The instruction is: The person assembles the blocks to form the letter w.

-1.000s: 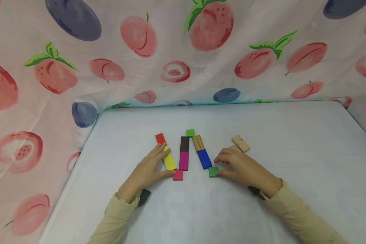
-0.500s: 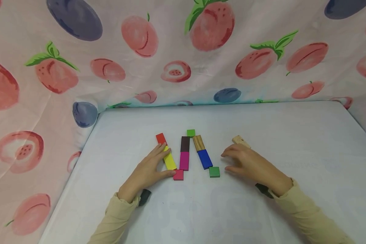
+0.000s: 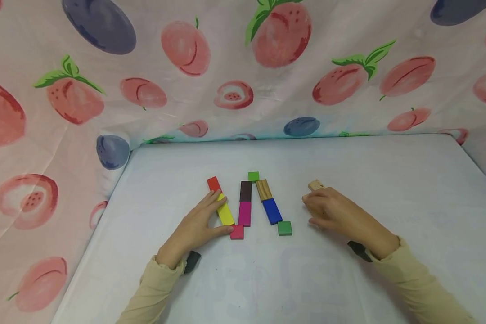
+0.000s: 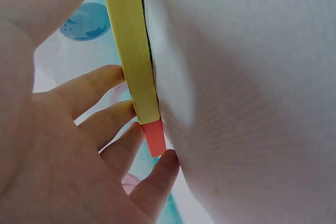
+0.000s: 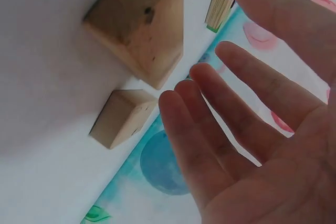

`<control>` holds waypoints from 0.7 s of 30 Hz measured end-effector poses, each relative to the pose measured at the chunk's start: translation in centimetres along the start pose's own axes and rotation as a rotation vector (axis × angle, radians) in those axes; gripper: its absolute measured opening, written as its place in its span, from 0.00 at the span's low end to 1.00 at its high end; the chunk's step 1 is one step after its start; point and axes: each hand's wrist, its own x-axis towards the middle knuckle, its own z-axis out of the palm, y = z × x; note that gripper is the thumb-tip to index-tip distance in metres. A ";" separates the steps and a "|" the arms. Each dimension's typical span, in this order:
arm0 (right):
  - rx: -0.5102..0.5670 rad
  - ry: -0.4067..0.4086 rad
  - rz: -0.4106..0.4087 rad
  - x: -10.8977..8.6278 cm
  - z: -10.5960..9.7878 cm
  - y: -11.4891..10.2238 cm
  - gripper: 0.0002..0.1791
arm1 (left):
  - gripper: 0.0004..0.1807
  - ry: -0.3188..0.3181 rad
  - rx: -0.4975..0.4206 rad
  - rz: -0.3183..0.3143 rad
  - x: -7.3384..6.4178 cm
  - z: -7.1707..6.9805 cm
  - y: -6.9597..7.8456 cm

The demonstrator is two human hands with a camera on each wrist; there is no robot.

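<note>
My left hand [image 3: 195, 227] lies along a yellow block [image 3: 226, 213] and a red block [image 3: 213, 183] set end to end. Its thumb tip touches a small pinkish-red block [image 3: 236, 232]. In the left wrist view the fingers reach along the side of the yellow block [image 4: 134, 51], slightly bent. My right hand [image 3: 342, 217] hovers over plain wooden blocks, mostly covering them; one wooden block [image 3: 316, 184] shows beyond the knuckles. In the right wrist view its fingers are extended and spread beside a larger wooden block [image 5: 142, 30] and a smaller-looking one [image 5: 123, 118], with nothing held.
Between the hands stand a dark brown block [image 3: 245, 191] and a magenta block [image 3: 245, 213] in line, a lime block [image 3: 253, 176] at the top, then a striped wooden block [image 3: 264, 190], a blue block [image 3: 272, 211] and a green block [image 3: 285, 228]. A fruit-print cloth [image 3: 243, 63] hangs behind.
My right hand has left the green block and moved right to the plain wooden blocks. My left hand stays against the yellow and red blocks.
</note>
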 end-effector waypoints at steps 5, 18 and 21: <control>0.011 -0.017 0.013 -0.3 0.0 0.4 0.22 | 0.46 0.001 0.006 -0.003 0.0 0.1 0.0; 0.042 -0.041 -0.011 -0.7 -0.4 1.0 0.18 | 0.46 -0.007 0.009 -0.014 0.0 0.0 0.1; 0.060 -0.040 -0.001 -0.7 -0.4 1.1 0.18 | 0.46 -0.008 0.009 -0.015 0.0 0.0 0.1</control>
